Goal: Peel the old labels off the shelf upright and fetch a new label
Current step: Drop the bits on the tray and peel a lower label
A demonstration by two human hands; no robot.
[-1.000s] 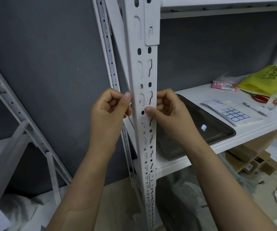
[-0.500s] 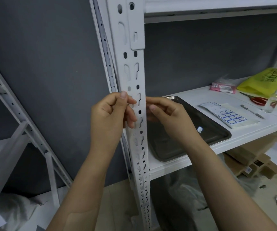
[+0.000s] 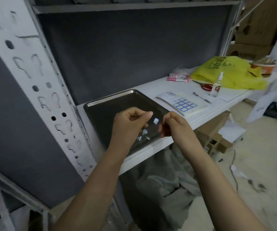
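The white slotted shelf upright [image 3: 39, 84] stands at the left, away from both hands. Over the dark metal tray [image 3: 111, 97] on the shelf, my left hand [image 3: 129, 125] and my right hand [image 3: 174, 125] hover close together. Each has its fingers curled and thumb against fingertips; motion blur hides whether anything is pinched. One white label scrap [image 3: 155, 121] shows between the hands, and a few smaller scraps [image 3: 143, 135] lie just below my left hand. A sheet of new blue-bordered labels [image 3: 184, 104] lies on the shelf to the right of the tray.
On the white shelf board [image 3: 151, 84] are a pen [image 3: 201, 97], a small spray bottle [image 3: 216, 85], red scissors [image 3: 207, 86], a pink packet [image 3: 178, 77], a yellow bag [image 3: 226, 72] and a cup [image 3: 264, 66]. Cardboard boxes [image 3: 218, 130] and a grey bag [image 3: 159, 180] sit below.
Both hands have left the upright and moved right, over the tray. My view has swung right with them. Small scraps now show below my left hand.
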